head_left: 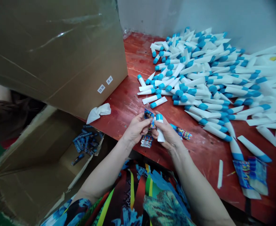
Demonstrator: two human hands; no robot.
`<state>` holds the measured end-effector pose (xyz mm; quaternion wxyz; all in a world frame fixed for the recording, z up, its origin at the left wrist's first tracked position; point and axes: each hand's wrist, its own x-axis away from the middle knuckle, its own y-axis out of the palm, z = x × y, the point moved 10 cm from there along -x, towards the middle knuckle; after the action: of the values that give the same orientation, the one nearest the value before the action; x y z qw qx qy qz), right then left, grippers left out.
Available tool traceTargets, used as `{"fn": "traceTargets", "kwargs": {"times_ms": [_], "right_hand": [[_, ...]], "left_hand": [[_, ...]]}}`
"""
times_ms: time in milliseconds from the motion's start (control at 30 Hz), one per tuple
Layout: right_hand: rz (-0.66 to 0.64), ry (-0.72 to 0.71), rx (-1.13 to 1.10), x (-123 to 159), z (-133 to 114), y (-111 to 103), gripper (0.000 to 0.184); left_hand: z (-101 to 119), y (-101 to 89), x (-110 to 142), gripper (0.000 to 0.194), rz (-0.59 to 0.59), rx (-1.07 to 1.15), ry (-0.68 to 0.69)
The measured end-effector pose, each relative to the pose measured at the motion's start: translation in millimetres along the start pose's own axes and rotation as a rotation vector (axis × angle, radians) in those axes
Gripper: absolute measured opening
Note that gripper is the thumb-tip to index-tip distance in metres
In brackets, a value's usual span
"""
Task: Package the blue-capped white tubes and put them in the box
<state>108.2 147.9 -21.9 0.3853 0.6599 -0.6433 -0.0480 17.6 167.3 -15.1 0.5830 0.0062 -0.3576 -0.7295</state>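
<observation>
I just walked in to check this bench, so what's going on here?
A person's left hand holds a glossy blue printed wrapper, while the right hand grips a white tube with a blue cap, outside the wrapper. Many similar white-and-blue tubes lie heaped on the red-topped table. An open brown cardboard box at left holds small blue packets.

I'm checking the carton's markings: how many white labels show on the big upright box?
2: the lower label and the upper label, right of it, both on the box's visible side. Hidden sides may carry more.
</observation>
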Motion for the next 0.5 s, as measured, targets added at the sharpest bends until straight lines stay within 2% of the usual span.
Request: {"fn": "traceTargets", "kwargs": {"times_ms": [67,133,267,400,500], "right_hand": [[0.047,0.002,0.107,4.3,1.4,-7.2,0.084],[0.136,-0.074,0.239,8.1,-7.9,-20.5,0.085],[0.289,-0.265,0.442,11.6,-36.0,-39.2,0.068],[0.243,-0.299,0.584,-0.2,-43.2,-34.3,0.052],[0.259,-0.32,0.563,-5.0,-43.1,-36.5,0.054]], "left_hand": [[3.7,-8.1,-3.0,0.037,0.051,0.02,0.019],[6.8,-18.7,-4.8,0.038,0.127,-0.012,0.046],[15.2,-27.1,-4.1,0.033,0.224,-0.202,0.135],[19.5,-18.9,-2.8,0.028,0.189,-0.284,0.187],[4.2,-14.9,-1.5,0.033,0.123,-0.232,0.064]]}}
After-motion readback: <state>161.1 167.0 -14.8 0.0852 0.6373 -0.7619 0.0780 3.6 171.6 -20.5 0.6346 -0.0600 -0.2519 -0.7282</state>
